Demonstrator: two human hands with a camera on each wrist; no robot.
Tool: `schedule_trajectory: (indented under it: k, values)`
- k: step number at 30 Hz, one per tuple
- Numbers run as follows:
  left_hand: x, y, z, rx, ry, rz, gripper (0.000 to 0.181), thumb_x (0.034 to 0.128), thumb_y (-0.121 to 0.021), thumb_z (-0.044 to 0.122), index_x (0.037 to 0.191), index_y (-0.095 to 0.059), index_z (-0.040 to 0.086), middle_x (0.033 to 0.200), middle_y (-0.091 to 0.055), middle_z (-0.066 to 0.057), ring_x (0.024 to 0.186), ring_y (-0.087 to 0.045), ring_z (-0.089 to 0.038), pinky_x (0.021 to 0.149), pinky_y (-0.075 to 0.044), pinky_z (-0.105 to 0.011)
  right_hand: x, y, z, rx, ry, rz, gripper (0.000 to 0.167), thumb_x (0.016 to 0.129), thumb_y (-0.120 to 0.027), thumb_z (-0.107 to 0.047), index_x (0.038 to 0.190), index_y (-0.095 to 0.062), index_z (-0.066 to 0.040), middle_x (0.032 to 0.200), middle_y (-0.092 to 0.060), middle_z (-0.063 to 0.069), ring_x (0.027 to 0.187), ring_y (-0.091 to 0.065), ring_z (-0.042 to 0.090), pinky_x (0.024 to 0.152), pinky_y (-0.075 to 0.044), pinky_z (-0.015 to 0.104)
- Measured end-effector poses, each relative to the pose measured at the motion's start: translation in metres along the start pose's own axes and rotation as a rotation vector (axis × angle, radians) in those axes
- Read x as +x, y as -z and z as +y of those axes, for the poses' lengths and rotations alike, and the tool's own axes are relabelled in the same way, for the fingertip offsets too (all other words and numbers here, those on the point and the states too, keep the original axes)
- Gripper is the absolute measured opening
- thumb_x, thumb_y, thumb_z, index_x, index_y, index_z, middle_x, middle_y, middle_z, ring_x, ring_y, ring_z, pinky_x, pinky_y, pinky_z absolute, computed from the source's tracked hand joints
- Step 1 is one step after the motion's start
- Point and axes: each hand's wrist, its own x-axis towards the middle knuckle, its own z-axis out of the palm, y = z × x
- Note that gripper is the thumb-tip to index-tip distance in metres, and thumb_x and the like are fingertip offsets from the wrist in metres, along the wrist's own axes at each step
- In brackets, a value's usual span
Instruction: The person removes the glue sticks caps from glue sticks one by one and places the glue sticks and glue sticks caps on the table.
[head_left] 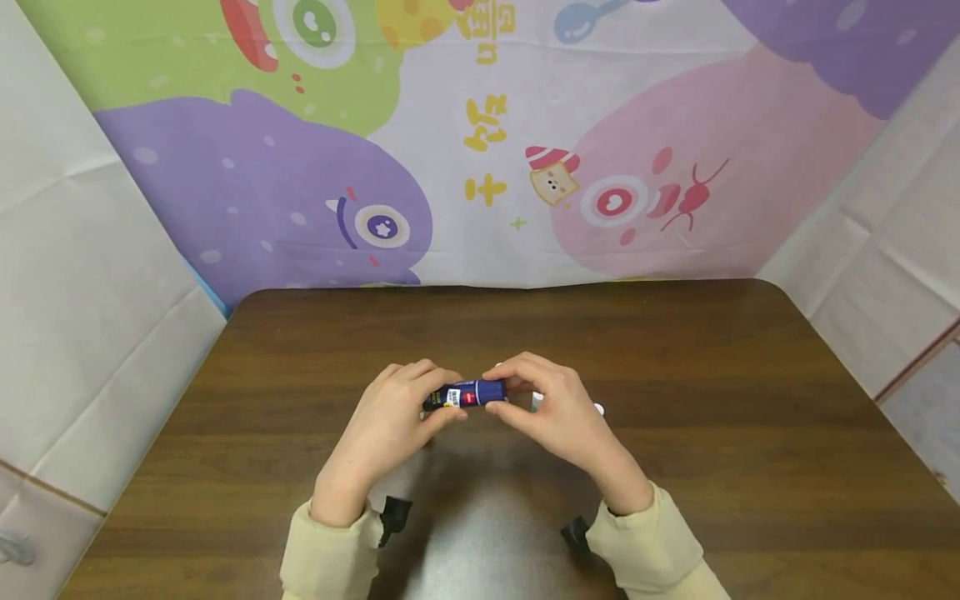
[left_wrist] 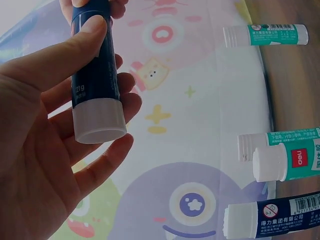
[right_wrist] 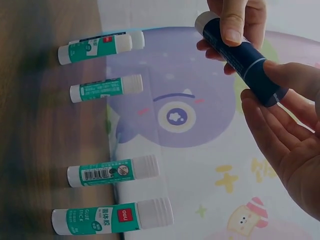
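Observation:
Both hands hold one dark blue glue stick [head_left: 471, 394] above the brown table, lying roughly sideways in the head view. My left hand [head_left: 393, 408] grips the body, thumb along its side; below the fingers the white end [left_wrist: 100, 120] shows in the left wrist view. At the other end, my right hand [head_left: 558, 408] pinches the blue cap [right_wrist: 267, 90] between thumb and fingers. The cap appears to be on the body.
Several green-and-white glue sticks [right_wrist: 112, 217] stand on the table [head_left: 285, 350], mostly hidden behind the hands in the head view. Another dark blue glue stick [left_wrist: 280, 220] is among them. A printed cloth [head_left: 480, 242] hangs along the far edge.

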Motion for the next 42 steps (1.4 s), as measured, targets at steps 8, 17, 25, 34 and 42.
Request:
schedule_trajectory:
  k: [8, 17, 25, 34, 42]
  values:
    - [0.000, 0.000, 0.000, -0.022, 0.012, -0.017, 0.031, 0.0709, -0.074, 0.036, 0.096, -0.066, 0.019, 0.084, -0.060, 0.012, 0.073, -0.053, -0.007, 0.073, -0.041, -0.027, 0.000, 0.004, 0.001, -0.001, 0.014, -0.020, 0.030, 0.074, -0.074, -0.012, 0.103, -0.065, -0.015, 0.096, -0.062, -0.008, 0.080, -0.063, 0.003, 0.073, -0.051, 0.024]
    - [-0.001, 0.002, -0.001, -0.064, 0.005, -0.024, 0.030, 0.0726, -0.073, 0.036, 0.097, -0.066, 0.020, 0.084, -0.059, 0.013, 0.069, -0.048, -0.004, 0.075, -0.040, -0.026, 0.001, 0.007, 0.004, 0.053, 0.035, -0.044, 0.030, 0.075, -0.072, -0.010, 0.105, -0.064, -0.009, 0.097, -0.062, -0.004, 0.082, -0.064, 0.006, 0.073, -0.053, 0.032]
    - [0.000, 0.003, 0.000, -0.081, -0.022, -0.012, 0.031, 0.0731, -0.072, 0.037, 0.098, -0.066, 0.019, 0.084, -0.061, 0.013, 0.070, -0.049, -0.004, 0.073, -0.040, -0.025, 0.001, 0.008, 0.003, 0.069, 0.032, -0.039, 0.031, 0.075, -0.072, -0.010, 0.105, -0.065, -0.013, 0.097, -0.062, -0.004, 0.082, -0.064, 0.007, 0.073, -0.053, 0.028]
    - [0.000, 0.003, 0.001, -0.073, -0.033, -0.001, 0.031, 0.0727, -0.072, 0.037, 0.097, -0.066, 0.019, 0.082, -0.061, 0.013, 0.069, -0.049, -0.003, 0.072, -0.039, -0.024, 0.001, 0.010, 0.004, 0.085, 0.040, -0.049, 0.029, 0.076, -0.071, -0.011, 0.104, -0.064, -0.008, 0.097, -0.062, -0.001, 0.082, -0.065, 0.009, 0.072, -0.053, 0.033]
    - [-0.001, 0.006, -0.002, -0.020, -0.046, 0.001, 0.032, 0.0732, -0.071, 0.038, 0.098, -0.066, 0.017, 0.083, -0.062, 0.011, 0.069, -0.051, -0.004, 0.073, -0.040, -0.026, 0.001, 0.016, -0.004, 0.085, 0.036, -0.016, 0.028, 0.075, -0.071, -0.006, 0.102, -0.065, -0.008, 0.096, -0.063, 0.003, 0.083, -0.064, 0.011, 0.071, -0.052, 0.024]
